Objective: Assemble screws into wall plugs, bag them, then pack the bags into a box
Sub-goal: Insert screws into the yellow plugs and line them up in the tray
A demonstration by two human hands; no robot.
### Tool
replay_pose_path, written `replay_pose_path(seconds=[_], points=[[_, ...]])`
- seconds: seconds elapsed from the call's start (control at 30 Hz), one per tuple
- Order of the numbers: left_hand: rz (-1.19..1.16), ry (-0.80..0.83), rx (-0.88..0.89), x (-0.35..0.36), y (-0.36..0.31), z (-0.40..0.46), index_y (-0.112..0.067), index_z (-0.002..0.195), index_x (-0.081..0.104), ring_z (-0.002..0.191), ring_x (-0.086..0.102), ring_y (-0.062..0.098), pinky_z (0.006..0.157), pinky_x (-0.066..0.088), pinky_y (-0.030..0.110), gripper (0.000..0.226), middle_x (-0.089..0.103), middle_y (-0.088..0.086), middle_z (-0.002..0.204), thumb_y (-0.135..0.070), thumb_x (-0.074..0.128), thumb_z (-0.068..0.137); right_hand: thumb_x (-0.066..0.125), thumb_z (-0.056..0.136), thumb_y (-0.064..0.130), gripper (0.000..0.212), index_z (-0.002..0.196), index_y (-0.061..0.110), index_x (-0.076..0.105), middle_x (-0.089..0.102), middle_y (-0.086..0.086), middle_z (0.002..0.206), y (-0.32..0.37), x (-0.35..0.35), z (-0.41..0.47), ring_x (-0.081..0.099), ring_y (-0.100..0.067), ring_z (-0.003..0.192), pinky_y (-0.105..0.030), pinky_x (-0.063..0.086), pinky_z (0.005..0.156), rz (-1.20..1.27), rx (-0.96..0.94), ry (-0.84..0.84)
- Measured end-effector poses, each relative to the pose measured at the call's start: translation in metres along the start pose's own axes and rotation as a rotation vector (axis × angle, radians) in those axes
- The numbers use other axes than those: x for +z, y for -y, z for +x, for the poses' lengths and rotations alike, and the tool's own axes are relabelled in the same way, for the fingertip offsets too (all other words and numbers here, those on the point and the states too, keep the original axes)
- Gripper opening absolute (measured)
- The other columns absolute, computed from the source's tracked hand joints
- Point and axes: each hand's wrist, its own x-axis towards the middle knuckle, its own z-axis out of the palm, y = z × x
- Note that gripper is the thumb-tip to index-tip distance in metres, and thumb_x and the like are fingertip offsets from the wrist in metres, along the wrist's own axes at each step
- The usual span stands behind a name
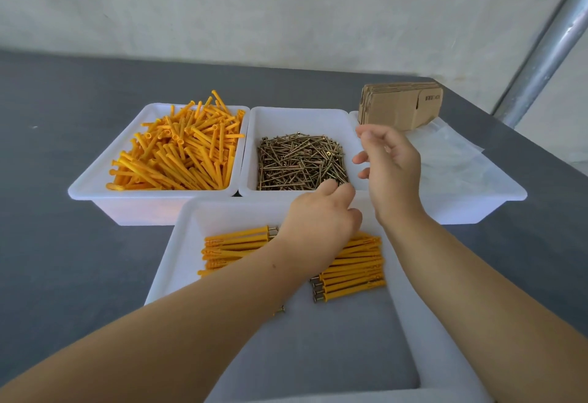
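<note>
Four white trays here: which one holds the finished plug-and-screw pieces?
The nearest tray, under the forearms: its yellow plugs lie in rows with screw heads showing. The far-left tray holds bare plugs only.

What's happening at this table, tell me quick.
A person is fitting screws into orange wall plugs. The left hand reaches its fingertips into the tray of loose screws; whether it has one pinched cannot be seen. The right hand hovers loosely open over that tray's right edge, holding nothing. Loose plugs fill the tray on the left. Finished plug-and-screw pieces lie in rows in the near tray. Clear bags and flat cardboard boxes wait at the right.
</note>
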Motion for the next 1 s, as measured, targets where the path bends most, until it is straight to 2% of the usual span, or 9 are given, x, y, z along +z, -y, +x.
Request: replay_pose_path(seconds=[0.13,0.23,0.3,0.4,0.53,0.67,0.73,0.87,1.0], points=[[0.098,0.01,0.069,-0.001,0.004,-0.001,-0.021,0.048,0.053,0.063,0.048,0.018,0.045,0.023,0.022,0.024,0.044,-0.004,0.056,0.003,0.053,0.043,0.056,0.096,0.019,0.015,0.1,0.024,0.07,0.068,0.011,0.094,-0.002,0.0,0.001,0.062,0.001,0.067,-0.036,0.052,0.067,-0.058,0.003,0.024],[0.064,0.108,0.046,0.007,0.007,0.004,-0.023,0.068,0.062,0.081,0.04,0.017,0.054,0.034,0.028,0.014,0.044,-0.007,0.072,-0.012,0.065,0.076,0.055,0.097,0.018,0.016,0.1,0.025,0.069,0.067,0.014,0.092,-0.005,0.0,0.002,0.061,0.004,0.066,-0.032,0.052,0.067,-0.102,0.015,0.037],[-0.145,0.107,-0.044,0.006,0.016,0.007,-0.017,0.085,0.07,0.088,0.044,0.018,0.066,0.046,0.035,0.019,0.053,-0.004,0.087,-0.026,0.056,0.093,0.054,0.096,0.015,0.018,0.099,0.026,0.068,0.066,0.017,0.09,-0.007,0.0,0.004,0.061,0.003,0.066,-0.033,0.052,0.068,-0.135,0.013,0.035],[-0.43,-0.139,-0.228,-0.006,0.038,0.005,-0.01,0.089,0.073,0.087,0.057,0.022,0.072,0.049,0.04,0.021,0.061,0.004,0.092,-0.025,0.059,0.094,0.053,0.095,0.013,0.021,0.098,0.028,0.068,0.064,0.021,0.088,-0.011,0.0,0.007,0.064,-0.004,0.074,-0.031,0.052,0.07,-0.177,0.017,0.037],[-0.295,-0.302,-0.645,-0.011,0.091,-0.006,-0.012,0.107,0.073,0.096,0.058,0.03,0.074,0.052,0.039,0.022,0.062,0.011,0.109,-0.02,0.055,0.097,0.051,0.095,0.011,0.026,0.099,0.03,0.068,0.062,0.02,0.09,-0.021,0.004,0.01,0.058,0.002,0.08,-0.019,0.043,0.069,-0.292,0.01,0.128],[-0.225,0.141,-1.11,-0.01,0.128,-0.023,-0.019,0.123,0.062,0.117,0.048,0.041,0.096,0.045,0.057,0.031,0.052,0.015,0.126,-0.023,0.045,0.097,0.052,0.096,0.017,0.027,0.115,0.028,0.068,0.065,0.011,0.114,-0.029,0.008,0.019,0.058,-0.007,0.1,-0.024,0.044,0.08,-0.603,0.037,0.391],[-0.225,0.354,-1.159,-0.007,0.132,-0.025,-0.016,0.122,0.058,0.12,0.047,0.04,0.102,0.039,0.057,0.031,0.053,0.015,0.127,-0.024,0.042,0.097,0.051,0.098,0.02,0.03,0.124,0.026,0.065,0.062,0.006,0.128,-0.025,0.014,0.027,0.057,-0.016,0.115,-0.031,0.046,0.093,-0.845,0.052,0.581],[-0.262,0.39,-1.121,-0.002,0.136,-0.025,-0.013,0.119,0.059,0.12,0.049,0.037,0.102,0.036,0.053,0.03,0.055,0.013,0.128,-0.023,0.039,0.099,0.043,0.103,0.018,0.039,0.141,0.016,0.053,0.047,-0.003,0.149,-0.009,0.036,0.039,0.043,-0.024,0.136,-0.031,0.034,0.107,-1.16,0.136,0.986],[-0.289,0.335,-1.116,-0.004,0.136,-0.026,-0.009,0.095,0.059,0.102,0.056,0.034,0.098,0.046,0.05,0.018,0.061,0.012,0.104,-0.017,0.042,0.097,0.041,0.104,0.024,0.041,0.143,0.017,0.05,0.044,-0.002,0.151,0.003,0.044,0.049,0.041,-0.024,0.137,-0.033,0.034,0.11,-1.368,0.184,1.223]])
